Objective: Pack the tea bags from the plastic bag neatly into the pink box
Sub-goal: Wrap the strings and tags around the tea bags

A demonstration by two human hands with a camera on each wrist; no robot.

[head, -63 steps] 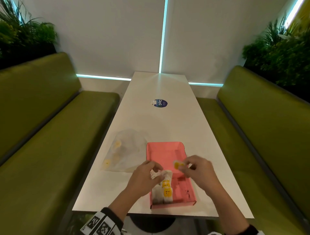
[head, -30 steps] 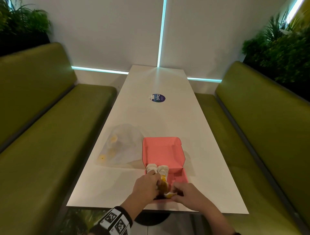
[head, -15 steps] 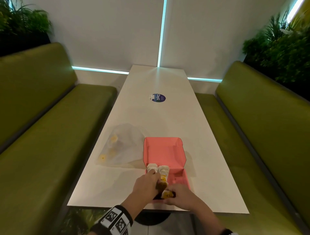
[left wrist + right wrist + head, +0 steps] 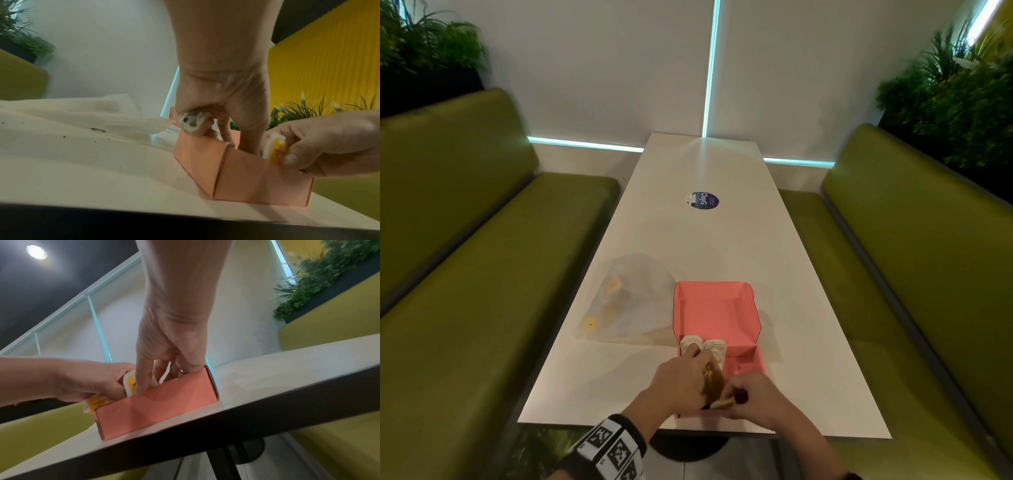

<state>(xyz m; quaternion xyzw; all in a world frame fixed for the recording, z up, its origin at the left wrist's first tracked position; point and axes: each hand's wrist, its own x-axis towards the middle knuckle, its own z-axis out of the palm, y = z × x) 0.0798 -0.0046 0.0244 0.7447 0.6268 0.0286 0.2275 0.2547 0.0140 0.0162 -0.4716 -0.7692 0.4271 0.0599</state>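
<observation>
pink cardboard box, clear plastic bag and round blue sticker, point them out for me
pink cardboard box [image 4: 714, 310], head view, bare inside of the open lid
clear plastic bag [image 4: 635, 301], head view, middle of the film
round blue sticker [image 4: 705, 200], head view, its centre

A long white table [image 4: 722, 246] with three things on it.

An open pink cardboard box [image 4: 717, 315] sits near the table's close edge. A clear crinkly plastic bag [image 4: 630, 301] with yellow bits inside lies just left of the box, touching it. A round dark blue sticker [image 4: 703, 200] is far behind the box.
</observation>
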